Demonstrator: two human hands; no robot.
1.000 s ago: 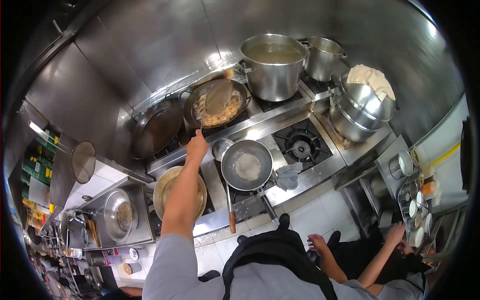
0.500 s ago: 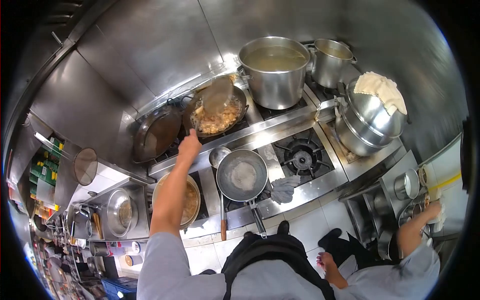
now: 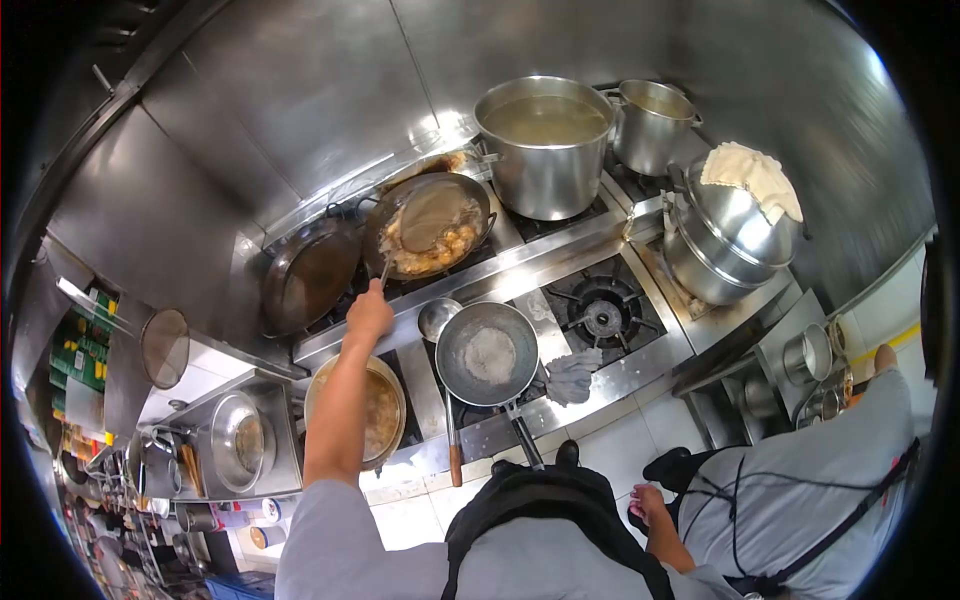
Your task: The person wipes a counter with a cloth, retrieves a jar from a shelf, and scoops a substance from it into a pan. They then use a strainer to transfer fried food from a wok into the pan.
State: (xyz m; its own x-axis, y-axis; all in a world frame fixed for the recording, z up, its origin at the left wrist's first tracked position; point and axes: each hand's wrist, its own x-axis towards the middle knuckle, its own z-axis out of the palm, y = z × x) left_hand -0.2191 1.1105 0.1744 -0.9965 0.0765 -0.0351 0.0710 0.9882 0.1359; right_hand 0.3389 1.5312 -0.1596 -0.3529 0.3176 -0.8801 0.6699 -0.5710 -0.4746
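At the rear burners, the left hand (image 3: 370, 312) has its fingers clamped on the handle of the skimmer (image 3: 430, 217). Compared with before, the skimmer is lower, now inside the wok (image 3: 374, 232), among the frying pieces (image 3: 454, 244). Right hand (image 3: 648, 503) is low, fingers bent; I cannot tell if they touch. Beside it, the co-worker (image 3: 800, 500) now shows more back

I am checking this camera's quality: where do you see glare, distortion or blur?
Head view: strong fisheye curving, black corners; bright glare on the domed lid, stove ledge and steel wall; skimmer in the wok slightly soft; far-left shelf items squeezed, too small to read clearly.
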